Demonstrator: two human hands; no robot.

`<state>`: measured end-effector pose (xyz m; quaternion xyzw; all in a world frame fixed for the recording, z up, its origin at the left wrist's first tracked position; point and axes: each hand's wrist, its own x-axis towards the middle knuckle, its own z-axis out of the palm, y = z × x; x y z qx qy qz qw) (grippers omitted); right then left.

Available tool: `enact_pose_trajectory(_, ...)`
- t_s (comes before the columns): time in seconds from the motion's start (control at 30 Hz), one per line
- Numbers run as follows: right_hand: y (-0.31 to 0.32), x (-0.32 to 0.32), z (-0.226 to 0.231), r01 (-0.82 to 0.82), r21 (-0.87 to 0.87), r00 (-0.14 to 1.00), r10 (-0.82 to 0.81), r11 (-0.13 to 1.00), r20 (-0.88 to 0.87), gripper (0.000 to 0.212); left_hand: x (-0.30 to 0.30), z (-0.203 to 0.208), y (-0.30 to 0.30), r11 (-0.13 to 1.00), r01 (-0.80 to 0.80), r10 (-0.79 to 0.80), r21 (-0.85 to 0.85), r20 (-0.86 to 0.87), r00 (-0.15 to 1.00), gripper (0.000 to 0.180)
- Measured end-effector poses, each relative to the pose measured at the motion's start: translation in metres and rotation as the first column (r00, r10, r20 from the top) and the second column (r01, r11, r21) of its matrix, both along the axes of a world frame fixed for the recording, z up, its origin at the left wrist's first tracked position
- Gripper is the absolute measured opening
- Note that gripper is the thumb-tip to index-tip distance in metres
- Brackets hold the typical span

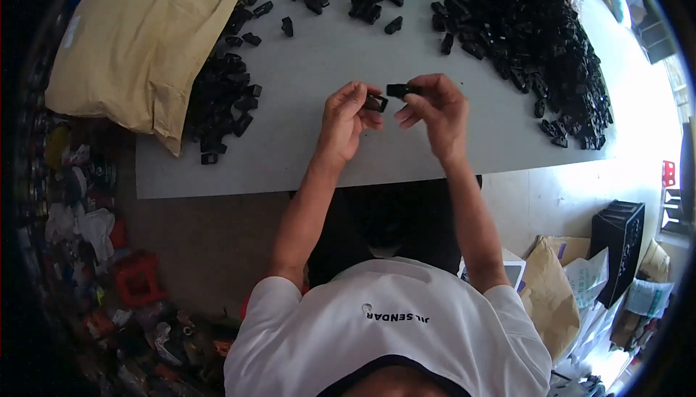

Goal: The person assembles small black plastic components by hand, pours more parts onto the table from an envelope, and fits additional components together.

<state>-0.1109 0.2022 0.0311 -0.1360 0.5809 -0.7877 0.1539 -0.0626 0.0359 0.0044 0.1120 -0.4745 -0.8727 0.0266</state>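
My left hand (344,120) pinches a small black plastic frame (376,103) with a rectangular opening, between thumb and fingers. Close to its right, my right hand (441,110) grips a small black plastic block (398,91) by one end. A narrow gap separates the two pieces, and both are held over the near part of the pale tabletop (290,154). The fingers partly cover each piece, so their full shapes do not show.
A large heap of black plastic parts (518,23) covers the table's far right. Another pile of black parts (225,100) lies at left beside a brown paper bag (130,49). Several loose parts (367,0) lie farther back. On the floor are a red stool (138,279) and a black crate (615,241).
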Motion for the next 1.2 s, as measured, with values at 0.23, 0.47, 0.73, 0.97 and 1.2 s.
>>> enact_pose_trajectory(0.23,-0.013,0.019,-0.032,0.261,-0.016,0.906,-0.251,0.965,-0.34,0.016,0.008,0.005,0.025,1.0,0.025,-0.024,0.012,-0.061,0.998,0.045)
enact_pose_trajectory(0.47,-0.01,0.021,-0.04,0.308,0.018,0.894,-0.283,0.951,-0.347,0.019,0.013,0.013,0.034,0.99,0.038,-0.049,-0.139,-0.077,0.996,0.047)
enact_pose_trajectory(0.73,0.008,0.028,-0.024,0.099,0.22,0.98,-0.058,0.97,-0.189,0.016,0.02,0.022,0.033,0.927,-0.011,-0.005,-0.376,-0.042,0.999,0.014)
enact_pose_trajectory(0.97,0.021,0.038,-0.021,-0.087,0.372,0.984,0.139,0.924,-0.116,0.014,0.04,0.024,0.033,0.919,0.023,-0.037,-0.394,-0.027,0.999,0.018)
enact_pose_trajectory(1.2,0.04,0.014,-0.003,-0.232,0.68,0.549,0.671,0.695,-0.498,0.018,-0.016,0.019,-0.079,0.156,-0.144,0.053,-0.977,-0.137,0.989,0.036)
